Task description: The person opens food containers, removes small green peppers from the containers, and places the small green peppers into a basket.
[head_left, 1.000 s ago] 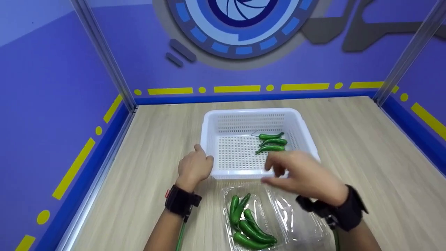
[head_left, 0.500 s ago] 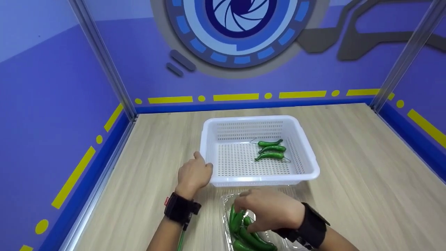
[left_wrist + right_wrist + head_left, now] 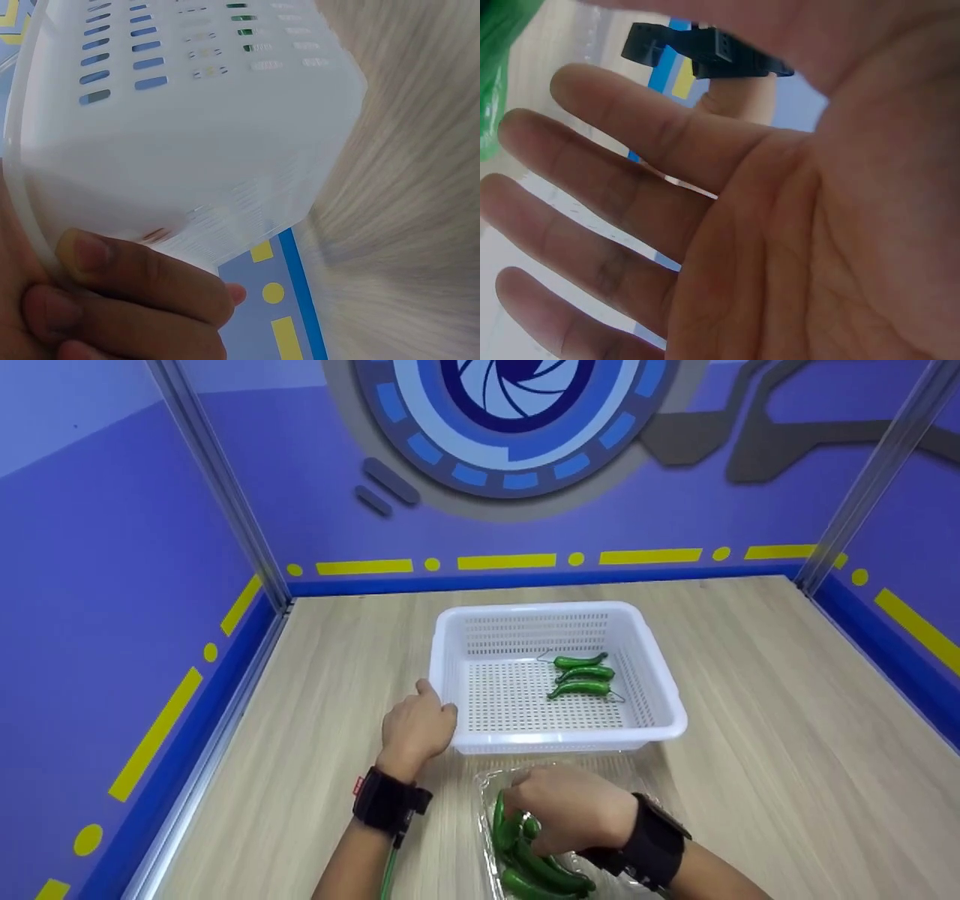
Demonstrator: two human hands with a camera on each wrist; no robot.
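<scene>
The left hand (image 3: 418,727) grips the left front rim of a white plastic basket (image 3: 559,739), its fingers curled beneath the rim in the left wrist view. Inside the basket, three green chili peppers (image 3: 581,688) lie side by side toward the right. In front of it stands a clear plastic clamshell box (image 3: 484,787) holding several more green peppers (image 3: 536,885). Over this box hovers the right hand (image 3: 574,804), fingers pointing down and left among the peppers. In the right wrist view its fingers (image 3: 622,146) extend apart, with a green pepper (image 3: 502,37) just beyond the fingertips.
Both hands wear black wrist straps (image 3: 384,802). The wooden table (image 3: 315,697) runs back to purple and blue printed panels (image 3: 315,457) with metal corner posts. The box's transparent lid is mostly hidden under the right forearm.
From above the basket's front edge, the right hand has moved down and left to the peppers in the clear box. The left hand has stayed on the basket. The head view has shifted slightly.
</scene>
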